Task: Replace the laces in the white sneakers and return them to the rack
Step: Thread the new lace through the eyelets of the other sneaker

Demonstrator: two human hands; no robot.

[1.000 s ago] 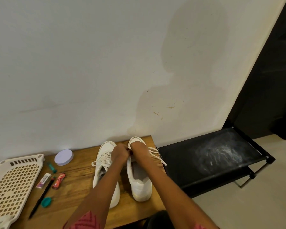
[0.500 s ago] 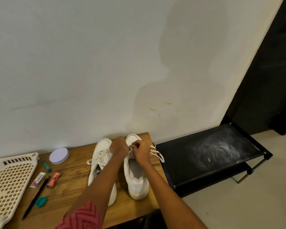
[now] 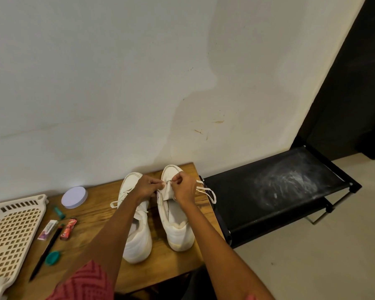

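Two white sneakers on the wooden table, toes pointing at the wall, heels toward the person. Both hands are up at the front of the right sneaker, right over its eyelets near the toe. Left hand has its fingers curled and is pinching the lace at the tongue, and it partly covers the left sneaker since the arm crosses over it. Right hand is pinching the same lace too, thumb and fingers bunched together just above the tongue. The loose end of that lace trails off to the right, lying in loops on the table edge. Left sneaker looks already laced, with a loop sticking out on its left side.

Count: two sneakers, two hands, one rack, black and just right of the table. Off to the left there's one white perforated tray, one round lid, one black pen, one teal cap, and two small packets.
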